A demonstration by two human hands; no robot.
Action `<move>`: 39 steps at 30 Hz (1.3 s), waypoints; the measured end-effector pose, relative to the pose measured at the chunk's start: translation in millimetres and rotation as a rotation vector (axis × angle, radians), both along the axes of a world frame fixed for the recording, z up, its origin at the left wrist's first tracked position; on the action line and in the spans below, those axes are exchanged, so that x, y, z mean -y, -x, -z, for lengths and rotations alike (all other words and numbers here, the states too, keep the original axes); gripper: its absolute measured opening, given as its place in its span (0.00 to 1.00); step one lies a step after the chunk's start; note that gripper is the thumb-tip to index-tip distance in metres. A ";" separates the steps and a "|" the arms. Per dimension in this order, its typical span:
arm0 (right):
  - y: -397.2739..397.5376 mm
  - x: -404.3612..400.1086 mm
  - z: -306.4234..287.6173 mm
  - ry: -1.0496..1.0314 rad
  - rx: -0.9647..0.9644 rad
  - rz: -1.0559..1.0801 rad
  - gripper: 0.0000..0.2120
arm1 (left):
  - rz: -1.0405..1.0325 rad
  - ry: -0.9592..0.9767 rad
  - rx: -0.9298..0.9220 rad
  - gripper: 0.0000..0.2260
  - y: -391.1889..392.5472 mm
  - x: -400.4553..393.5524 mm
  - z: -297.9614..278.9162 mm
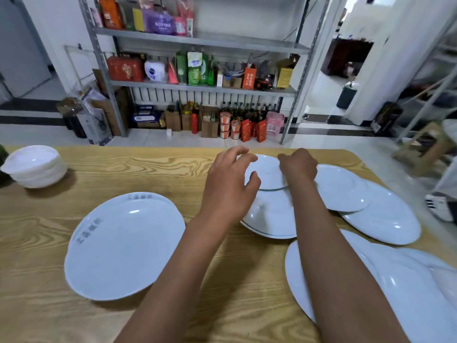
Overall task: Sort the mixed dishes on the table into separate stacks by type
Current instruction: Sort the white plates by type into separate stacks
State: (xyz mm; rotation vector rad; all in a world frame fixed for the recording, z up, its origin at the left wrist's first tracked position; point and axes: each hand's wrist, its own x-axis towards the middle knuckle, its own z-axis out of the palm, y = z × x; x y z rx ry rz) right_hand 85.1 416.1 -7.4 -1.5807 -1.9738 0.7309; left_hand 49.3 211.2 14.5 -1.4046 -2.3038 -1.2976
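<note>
We reach both hands over a small plate (268, 173) at the bench's (148, 167) far edge: left hand (228, 184) open with fingers spread, right hand (299, 165) curled at its rim, grip unclear. It overlaps a green-rimmed plate (269, 216).

A light wood-grain table (123, 167) fills the foreground. Beyond its far edge stands a grey metal shelving unit (197, 87) packed with boxes, packets and bottles against a white wall (247, 13). The pale tiled floor (321, 95) leads through a bright doorway at right.
</note>
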 end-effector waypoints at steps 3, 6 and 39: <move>6.7 -10.2 -2.6 -0.004 0.155 -0.053 0.17 | 0.006 0.045 0.026 0.13 2.3 -1.9 9.8; 12.3 -19.1 -1.1 0.054 0.280 -0.120 0.23 | -0.005 0.123 0.034 0.13 4.3 -3.1 11.2; -5.7 134.4 -67.6 0.254 -0.658 -0.791 0.16 | -0.105 0.015 -0.124 0.31 65.1 103.7 -32.2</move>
